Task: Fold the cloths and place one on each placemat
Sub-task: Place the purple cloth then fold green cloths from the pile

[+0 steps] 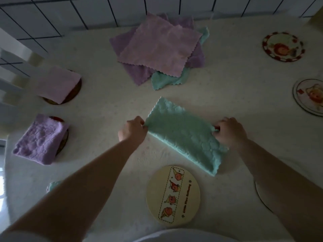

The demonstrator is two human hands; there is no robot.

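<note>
Green cloth: the green cloth (183,135) lies folded into a long strip on the pale surface (104,105), running slantwise from its far left corner to its near right corner.
Left hand: the left hand (132,129) has its fingers curled, its grip pinching the strip's left edge.
Right hand: the right hand (230,131) has its grip closed on the strip's right edge, fingers curled over it.
Near placemat: a round cream placemat (173,195) with a printed cartoon strip lies just beside the green cloth's near end, bare.
Cloth pile: beyond the green cloth, well apart, a pile (157,49) of unfolded cloths, a pink one on top, purple beneath, a second green one poking out at the bottom.
Left of the green cloth: a folded purple cloth (41,139) sits on a dark round placemat (63,137); farther back a folded pink cloth (56,83) covers another placemat (76,88).
Right of the green cloth: two round printed placemats, a far one (283,47) and a nearer one (308,96), both uncovered; another placemat's edge (262,198) shows under the right forearm.
Near left: a scrap of green fabric (52,186) peeks out behind the left forearm.
Background: a wire grid fence (70,14) borders the surface's far side.
</note>
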